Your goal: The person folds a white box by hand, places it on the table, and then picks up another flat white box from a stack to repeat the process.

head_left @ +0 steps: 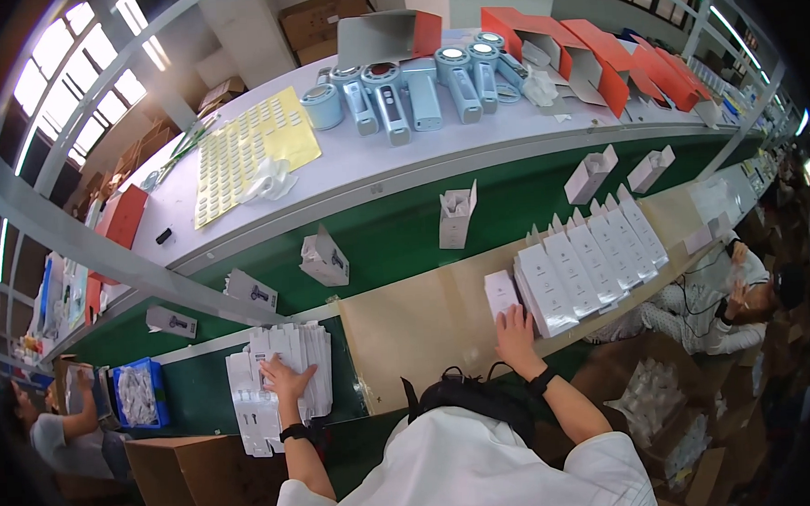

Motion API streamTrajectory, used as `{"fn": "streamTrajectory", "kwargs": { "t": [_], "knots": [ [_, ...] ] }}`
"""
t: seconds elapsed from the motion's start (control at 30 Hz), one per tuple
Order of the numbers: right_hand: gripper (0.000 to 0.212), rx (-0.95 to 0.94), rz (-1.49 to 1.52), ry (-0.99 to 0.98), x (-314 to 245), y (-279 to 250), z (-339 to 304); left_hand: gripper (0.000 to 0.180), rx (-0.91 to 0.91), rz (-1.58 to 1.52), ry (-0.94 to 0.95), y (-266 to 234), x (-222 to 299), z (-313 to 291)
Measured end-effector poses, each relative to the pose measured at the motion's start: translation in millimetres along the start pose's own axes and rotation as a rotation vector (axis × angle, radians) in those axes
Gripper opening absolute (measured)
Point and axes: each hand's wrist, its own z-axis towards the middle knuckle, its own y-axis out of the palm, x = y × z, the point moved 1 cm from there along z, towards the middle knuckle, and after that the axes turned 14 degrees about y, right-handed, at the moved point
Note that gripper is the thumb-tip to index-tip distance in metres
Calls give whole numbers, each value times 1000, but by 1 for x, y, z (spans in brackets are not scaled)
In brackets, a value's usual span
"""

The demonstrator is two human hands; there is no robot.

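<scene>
My left hand (288, 377) lies with its fingers spread on a pile of flat white folding cartons (312, 359) at the left of the bench. Some cartons in the pile overlap toward the near edge, with small dark pictures on them. On the right, my right hand (516, 335) has its fingers stretched out against the near end of a small white box (500, 292). That box stands beside a row of several upright white boxes (562, 283), whose far flaps stick up. Both wrists wear dark bands.
White cartons with open tops (456, 217) stand spaced along a green belt (387, 265). Beyond it, a white table (346, 169) bears light-blue devices (424, 96), a yellow sticker sheet (257, 146) and orange boxes (596, 55). A blue bin (140, 395) stands left. Other people sit at both sides.
</scene>
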Motion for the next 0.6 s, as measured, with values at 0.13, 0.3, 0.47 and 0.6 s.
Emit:
{"fn": "streamTrajectory", "kwargs": {
  "t": [0.13,0.3,0.47,0.6],
  "knots": [
    [65,-61,-33,19,10,45,-3,110,-33,-88,-10,-8,-9,8],
    [55,-447,245,91,-3,-19,20,110,-118,-73,6,-19,-8,1],
    [49,-445,630,14,-38,-75,38,112,-23,-25,40,-18,-27,2],
    [45,-427,872,-75,-56,-103,37,111,-21,-70,103,-31,-11,-3]
  ]
}}
